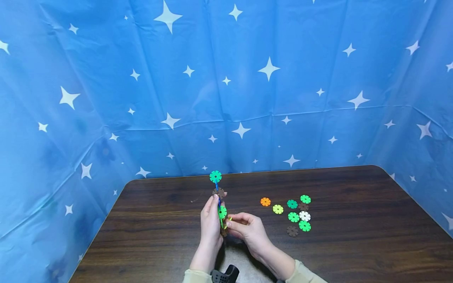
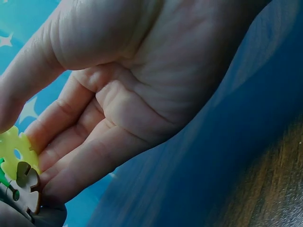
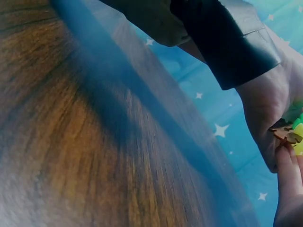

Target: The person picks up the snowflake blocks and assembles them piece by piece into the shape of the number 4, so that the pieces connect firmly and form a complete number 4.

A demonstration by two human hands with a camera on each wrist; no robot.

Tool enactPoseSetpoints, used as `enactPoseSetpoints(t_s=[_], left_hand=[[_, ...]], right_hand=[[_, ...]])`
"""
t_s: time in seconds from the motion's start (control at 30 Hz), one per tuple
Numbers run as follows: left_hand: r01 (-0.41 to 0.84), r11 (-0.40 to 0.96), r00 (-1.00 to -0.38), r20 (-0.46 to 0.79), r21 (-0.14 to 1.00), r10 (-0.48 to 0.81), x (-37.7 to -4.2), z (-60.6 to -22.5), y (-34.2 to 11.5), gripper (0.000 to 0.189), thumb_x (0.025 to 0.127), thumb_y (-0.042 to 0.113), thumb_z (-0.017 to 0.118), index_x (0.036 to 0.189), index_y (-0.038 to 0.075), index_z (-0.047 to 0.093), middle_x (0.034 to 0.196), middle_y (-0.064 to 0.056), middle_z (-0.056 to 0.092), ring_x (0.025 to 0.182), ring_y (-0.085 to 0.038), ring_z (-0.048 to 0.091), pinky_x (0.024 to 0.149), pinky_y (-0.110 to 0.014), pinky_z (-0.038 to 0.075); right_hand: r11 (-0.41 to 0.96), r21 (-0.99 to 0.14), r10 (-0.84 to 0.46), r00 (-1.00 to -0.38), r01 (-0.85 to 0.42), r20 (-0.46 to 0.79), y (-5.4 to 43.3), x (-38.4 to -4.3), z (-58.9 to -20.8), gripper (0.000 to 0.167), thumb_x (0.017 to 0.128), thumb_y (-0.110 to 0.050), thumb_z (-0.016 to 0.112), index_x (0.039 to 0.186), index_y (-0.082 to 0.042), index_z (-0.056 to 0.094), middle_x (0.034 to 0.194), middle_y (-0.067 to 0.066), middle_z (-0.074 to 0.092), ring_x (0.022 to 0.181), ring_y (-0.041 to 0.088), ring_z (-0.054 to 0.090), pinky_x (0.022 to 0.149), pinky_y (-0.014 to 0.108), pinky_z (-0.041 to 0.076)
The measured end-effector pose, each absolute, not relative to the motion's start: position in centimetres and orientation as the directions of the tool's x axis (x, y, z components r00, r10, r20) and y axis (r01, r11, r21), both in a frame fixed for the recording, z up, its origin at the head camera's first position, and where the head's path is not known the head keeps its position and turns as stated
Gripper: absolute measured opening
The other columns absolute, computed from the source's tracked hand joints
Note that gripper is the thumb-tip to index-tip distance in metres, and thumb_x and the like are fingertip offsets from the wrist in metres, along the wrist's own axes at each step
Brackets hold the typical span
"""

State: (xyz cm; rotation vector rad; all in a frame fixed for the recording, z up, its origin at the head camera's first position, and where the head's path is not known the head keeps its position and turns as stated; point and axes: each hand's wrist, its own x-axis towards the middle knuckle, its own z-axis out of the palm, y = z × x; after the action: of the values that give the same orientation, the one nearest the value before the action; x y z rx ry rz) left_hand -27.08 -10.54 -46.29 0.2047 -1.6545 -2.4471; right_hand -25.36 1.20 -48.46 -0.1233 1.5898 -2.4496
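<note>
Chain of flat, notched, multicoloured plastic discs [image 1: 222, 212]: between both hands. Left hand [image 1: 210, 224], at chain's left, grips it between extended thumb and fingers. Right hand [image 1: 249, 231], angled in from chain's right, pinches its near end, thumb against forefinger side.

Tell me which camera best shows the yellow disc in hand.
The left wrist view: the yellow disc looks largest there, its center hole visible, though cut off. The head view shows a sliver by the right hand; the right wrist view shows only part, at the frame's edge.
</note>
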Motion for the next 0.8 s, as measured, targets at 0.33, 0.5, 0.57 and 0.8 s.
enactPoseSetpoints(t_s=[0.33,0.5,0.57,0.8], left_hand=[[0.058,-0.327,-0.982,-0.006,0.943,-0.191,-26.9,-45.7,-10.6,0.037,0.104,0.029,0.045,0.117,0.001,0.066,0.072,0.003,0.045,0.062,-0.007,0.039,0.054,-0.02,0.032],[0.049,-0.319,-0.985,-0.008,0.946,-0.175,-27.0,-45.4,-10.6,0.037,0.104,0.029,0.045,0.119,0.001,0.065,0.073,0.002,0.046,0.064,-0.008,0.041,0.056,-0.021,0.033],[0.047,-0.316,-0.985,-0.009,0.948,-0.175,-27.0,-45.3,-10.6,0.037,0.104,0.029,0.045,0.119,0.001,0.065,0.073,0.002,0.045,0.065,-0.009,0.042,0.057,-0.021,0.034],[0.068,-0.295,-0.983,0.013,0.953,-0.184,-27.0,-45.2,-10.8,0.038,0.105,0.028,0.044,0.119,0.0,0.065,0.073,0.002,0.046,0.066,-0.008,0.042,0.059,-0.022,0.034]], right_hand=[[-0.317,-0.933,-0.305,-0.95,0.174,-0.073,2.1,-25.8,-47.8,0.027,0.087,-0.005,0.07,0.109,0.009,0.064,0.1,0.01,0.069,0.088,0.018,0.068,0.079,0.034,0.056],[-0.263,-0.947,-0.37,-0.926,0.185,-0.078,3.1,-26.3,-47.3,0.036,0.088,-0.009,0.069,0.117,0.01,0.06,0.105,0.013,0.067,0.095,0.021,0.067,0.084,0.038,0.054],[-0.228,-0.958,-0.386,-0.919,0.174,-0.075,3.5,-26.6,-47.2,0.04,0.09,-0.012,0.069,0.121,0.01,0.058,0.108,0.013,0.066,0.096,0.021,0.066,0.084,0.039,0.054],[0.053,-0.998,-0.376,-0.926,-0.031,0.009,6.4,-28.9,-46.4,0.037,0.088,-0.017,0.072,0.116,0.006,0.064,0.111,0.019,0.065,0.094,0.024,0.066,0.083,0.043,0.054]])
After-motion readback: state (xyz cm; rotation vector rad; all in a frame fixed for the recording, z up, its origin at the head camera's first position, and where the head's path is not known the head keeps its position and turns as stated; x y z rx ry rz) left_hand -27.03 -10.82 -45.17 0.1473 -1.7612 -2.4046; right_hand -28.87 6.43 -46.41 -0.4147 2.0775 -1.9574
